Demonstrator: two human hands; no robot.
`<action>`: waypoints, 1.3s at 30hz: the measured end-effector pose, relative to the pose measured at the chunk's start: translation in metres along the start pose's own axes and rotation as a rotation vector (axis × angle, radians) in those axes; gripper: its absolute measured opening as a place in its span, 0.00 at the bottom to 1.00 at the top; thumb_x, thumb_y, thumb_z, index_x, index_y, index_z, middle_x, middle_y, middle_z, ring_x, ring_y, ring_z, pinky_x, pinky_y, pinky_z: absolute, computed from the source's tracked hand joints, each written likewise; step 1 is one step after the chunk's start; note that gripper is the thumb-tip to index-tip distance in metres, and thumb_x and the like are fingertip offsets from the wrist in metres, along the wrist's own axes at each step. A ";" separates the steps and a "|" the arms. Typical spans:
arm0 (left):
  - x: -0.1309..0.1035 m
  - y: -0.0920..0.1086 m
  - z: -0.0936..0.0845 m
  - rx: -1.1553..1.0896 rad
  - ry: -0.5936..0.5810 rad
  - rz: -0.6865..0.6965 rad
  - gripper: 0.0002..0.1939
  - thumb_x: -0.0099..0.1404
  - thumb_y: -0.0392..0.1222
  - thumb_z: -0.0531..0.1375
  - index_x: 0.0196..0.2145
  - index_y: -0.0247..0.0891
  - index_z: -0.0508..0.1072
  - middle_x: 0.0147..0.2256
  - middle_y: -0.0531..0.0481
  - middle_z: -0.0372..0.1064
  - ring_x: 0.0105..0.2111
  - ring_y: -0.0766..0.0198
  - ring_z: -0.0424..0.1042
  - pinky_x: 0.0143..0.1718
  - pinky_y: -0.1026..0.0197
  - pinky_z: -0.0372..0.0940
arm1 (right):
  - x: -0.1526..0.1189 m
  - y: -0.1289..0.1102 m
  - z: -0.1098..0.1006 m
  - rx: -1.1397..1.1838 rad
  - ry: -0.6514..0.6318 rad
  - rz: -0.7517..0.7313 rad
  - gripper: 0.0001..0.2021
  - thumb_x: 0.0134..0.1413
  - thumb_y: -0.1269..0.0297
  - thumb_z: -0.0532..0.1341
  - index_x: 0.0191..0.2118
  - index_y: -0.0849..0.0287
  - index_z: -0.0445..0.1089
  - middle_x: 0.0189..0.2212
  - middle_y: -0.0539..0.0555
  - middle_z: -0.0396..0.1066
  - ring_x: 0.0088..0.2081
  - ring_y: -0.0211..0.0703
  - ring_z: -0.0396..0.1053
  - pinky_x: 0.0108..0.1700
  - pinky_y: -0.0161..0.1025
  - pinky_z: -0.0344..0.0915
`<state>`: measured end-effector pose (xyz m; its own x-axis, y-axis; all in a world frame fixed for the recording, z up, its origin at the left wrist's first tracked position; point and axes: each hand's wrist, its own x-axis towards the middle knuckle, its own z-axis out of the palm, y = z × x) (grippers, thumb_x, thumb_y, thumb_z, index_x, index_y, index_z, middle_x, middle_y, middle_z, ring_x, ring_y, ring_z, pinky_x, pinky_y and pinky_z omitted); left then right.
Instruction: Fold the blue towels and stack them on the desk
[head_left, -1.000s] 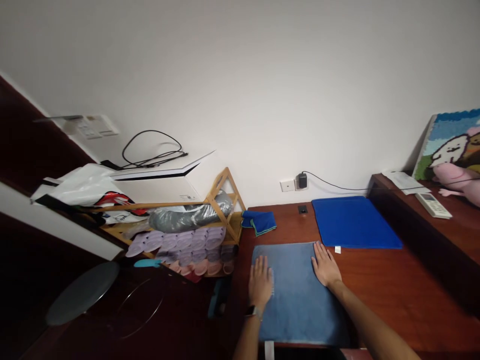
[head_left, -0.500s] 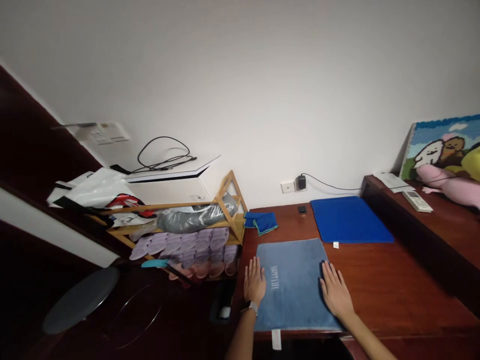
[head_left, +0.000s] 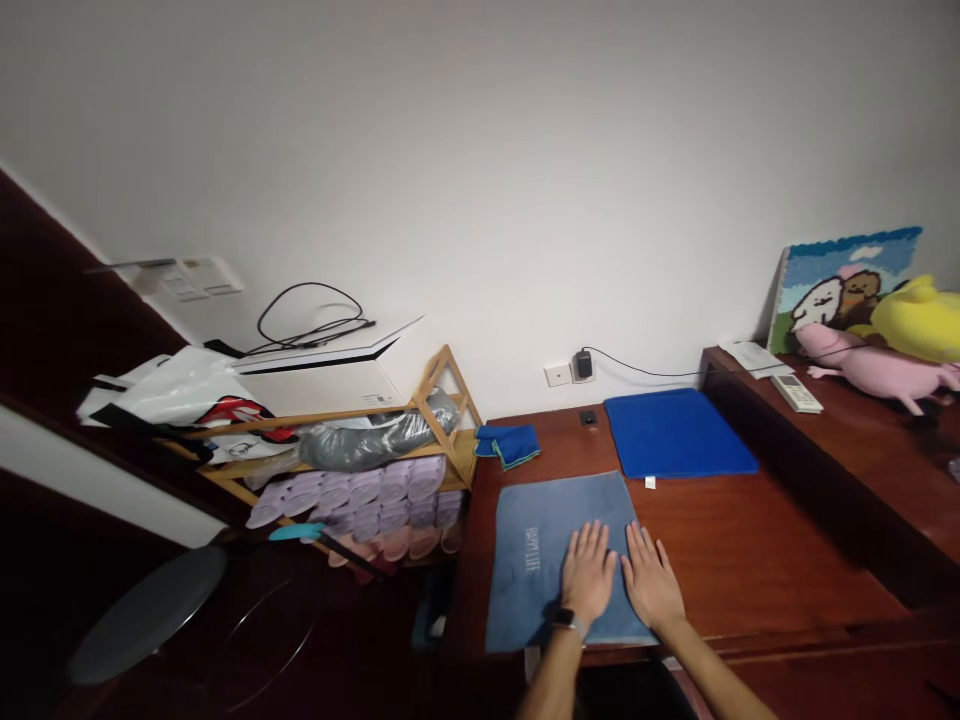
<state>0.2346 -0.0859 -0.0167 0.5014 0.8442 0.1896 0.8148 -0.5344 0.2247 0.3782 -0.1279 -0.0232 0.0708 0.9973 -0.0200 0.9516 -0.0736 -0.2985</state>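
A grey-blue mat [head_left: 551, 515] with the lettering "HAPPY LIFE" lies spread on the wooden desk near its front edge. My left hand [head_left: 589, 570] rests flat on the right half of this mat, fingers stretched forward, a watch on the wrist. Along the mat's right edge lies my right hand [head_left: 651, 575], palm down with fingers extended, partly on the mat and partly over the wood. The two hands are close together and hold nothing. Behind them is a bright blue mat [head_left: 679, 435] with a small white tag. A folded blue cloth [head_left: 508, 445] sits at the back left.
Left of the desk [head_left: 757, 560] stands a wooden rack [head_left: 450, 400] with purple slippers [head_left: 375, 485] and a white box [head_left: 322, 385]. A raised ledge at right carries a remote control [head_left: 796, 393], plush toys [head_left: 874, 370] and a picture [head_left: 832, 285]. A round stool [head_left: 150, 615] is at lower left.
My left hand has moved right, from the mat's left edge to its right half near my right hand. The right hand stays at the right edge. The view has shifted slightly right.
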 end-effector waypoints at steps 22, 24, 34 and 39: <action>-0.069 -0.002 -0.033 -0.002 -0.015 0.080 0.31 0.81 0.52 0.46 0.77 0.47 0.49 0.75 0.50 0.52 0.74 0.56 0.53 0.74 0.44 0.56 | -0.049 -0.001 0.028 0.003 0.102 -0.068 0.34 0.73 0.50 0.39 0.76 0.60 0.55 0.76 0.55 0.50 0.77 0.52 0.47 0.76 0.57 0.44; -0.085 -0.025 -0.035 0.025 -0.029 -0.019 0.30 0.81 0.52 0.45 0.76 0.46 0.50 0.75 0.48 0.53 0.74 0.54 0.54 0.73 0.43 0.57 | -0.050 0.001 0.029 0.008 0.099 -0.065 0.34 0.73 0.49 0.39 0.76 0.59 0.54 0.76 0.55 0.49 0.77 0.52 0.47 0.76 0.57 0.45; -0.208 -0.132 -0.090 0.147 0.019 -0.151 0.31 0.79 0.49 0.50 0.76 0.51 0.52 0.74 0.49 0.55 0.72 0.54 0.59 0.70 0.44 0.63 | -0.070 0.000 -0.005 0.094 0.129 -0.111 0.32 0.73 0.51 0.43 0.73 0.58 0.62 0.74 0.56 0.57 0.74 0.56 0.54 0.75 0.58 0.50; -0.228 -0.125 -0.073 0.206 0.209 -0.083 0.21 0.74 0.44 0.55 0.61 0.53 0.76 0.58 0.50 0.78 0.58 0.52 0.78 0.57 0.48 0.78 | -0.115 0.038 -0.004 0.167 0.177 -0.277 0.25 0.71 0.45 0.53 0.64 0.47 0.74 0.62 0.57 0.75 0.61 0.56 0.73 0.64 0.52 0.69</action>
<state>-0.0030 -0.2147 -0.0185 0.3769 0.8466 0.3759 0.9033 -0.4257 0.0530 0.4072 -0.2458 -0.0283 -0.1180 0.9624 0.2445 0.8812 0.2150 -0.4210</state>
